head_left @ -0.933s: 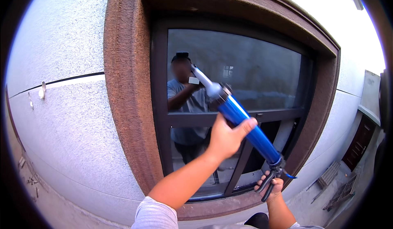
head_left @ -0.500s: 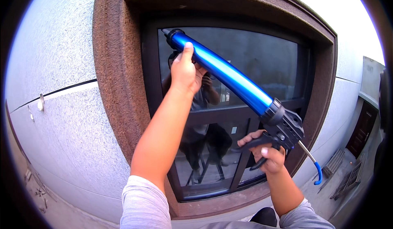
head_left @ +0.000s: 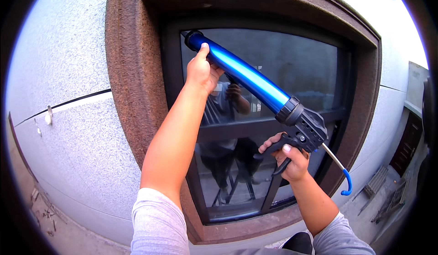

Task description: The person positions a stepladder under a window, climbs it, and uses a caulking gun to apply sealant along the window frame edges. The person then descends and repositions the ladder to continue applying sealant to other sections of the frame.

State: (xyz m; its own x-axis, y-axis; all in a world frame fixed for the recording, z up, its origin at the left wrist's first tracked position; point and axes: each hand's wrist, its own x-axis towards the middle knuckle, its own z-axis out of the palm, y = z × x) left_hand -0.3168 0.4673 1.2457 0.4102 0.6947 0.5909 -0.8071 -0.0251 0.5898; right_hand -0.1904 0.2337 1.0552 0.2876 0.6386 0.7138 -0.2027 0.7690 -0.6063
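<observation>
A long caulking gun with a shiny blue barrel slants across a dark-framed window. Its nozzle end points at the upper left corner of the glass. My left hand is closed round the barrel near that end, thumb on top. Down at the right, my right hand grips the black handle and trigger, with the fingers curled over the trigger. A metal rod with a blue hooked end sticks out behind the handle. The nozzle tip is small and hard to make out against the dark frame.
A rough brown stone surround juts out around the window. Pale textured wall lies on both sides, with a dark groove at the left. Far below at the right are a brown door and slatted pieces on the ground.
The rear of the caulking gun and my right hand have shifted left and slightly up. My left hand has moved slightly left and up, still round the barrel. The view has shifted a little.
</observation>
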